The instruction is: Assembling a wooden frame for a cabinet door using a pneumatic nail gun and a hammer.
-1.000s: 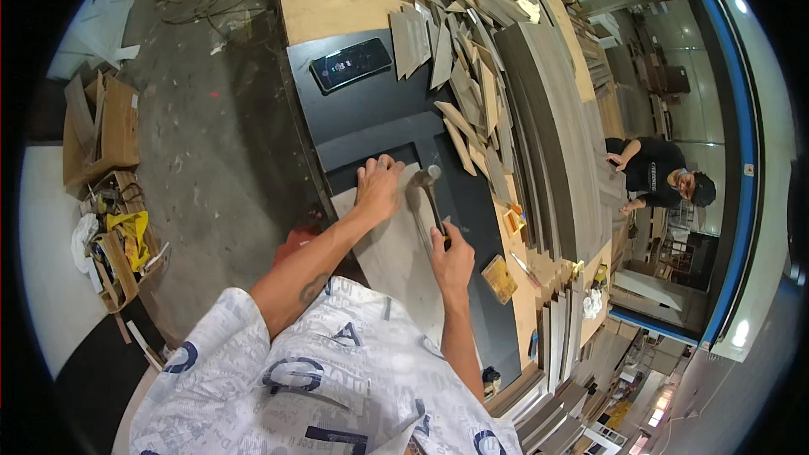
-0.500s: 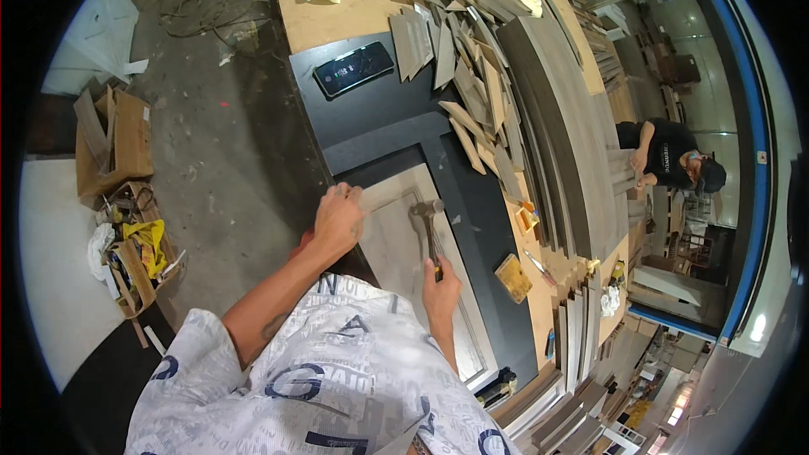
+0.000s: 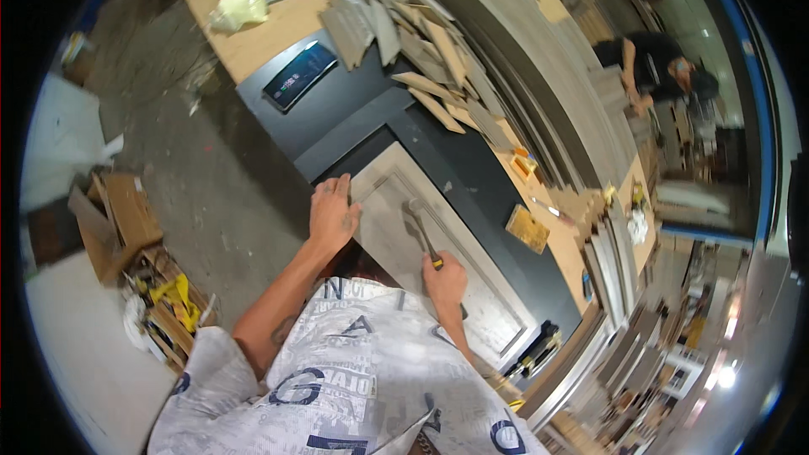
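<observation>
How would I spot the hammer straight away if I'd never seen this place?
Start at the wooden workbench, find the large dark board, then the pale grey panel lying on it. Over that panel, the right hand grips the hammer. Unlike the flat strips heaped farther off, it has a grey head on a slim handle, with a touch of yellow by the hand.

The right hand [image 3: 444, 276] grips a hammer [image 3: 427, 236] over the panel [image 3: 476, 282]; the left hand [image 3: 334, 215] touches the panel's side at the left edge of the worktop [image 3: 232, 49]. A phone [image 3: 299, 76] lies near that edge, offcuts [image 3: 442, 46] by the far end, planks [image 3: 539, 76] toward the right edge
</observation>
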The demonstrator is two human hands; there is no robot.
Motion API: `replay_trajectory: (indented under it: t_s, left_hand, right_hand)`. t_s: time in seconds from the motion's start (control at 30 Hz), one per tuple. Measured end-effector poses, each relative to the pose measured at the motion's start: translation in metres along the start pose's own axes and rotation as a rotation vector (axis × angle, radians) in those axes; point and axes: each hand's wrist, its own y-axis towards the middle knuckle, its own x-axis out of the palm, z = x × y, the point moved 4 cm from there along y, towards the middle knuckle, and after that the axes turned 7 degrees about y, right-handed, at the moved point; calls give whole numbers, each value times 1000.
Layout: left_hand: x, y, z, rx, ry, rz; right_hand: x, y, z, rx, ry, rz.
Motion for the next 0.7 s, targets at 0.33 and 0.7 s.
replay_trajectory:
  t_s: [0.33,0.7]
  left_hand:
    - [63,77,12,245,81,27]
    - [97,125,-11,87,475,251]
  right_hand:
    - [-113,-93,219,470,-173,412]
    - [-128,-117,339,627,307,492]
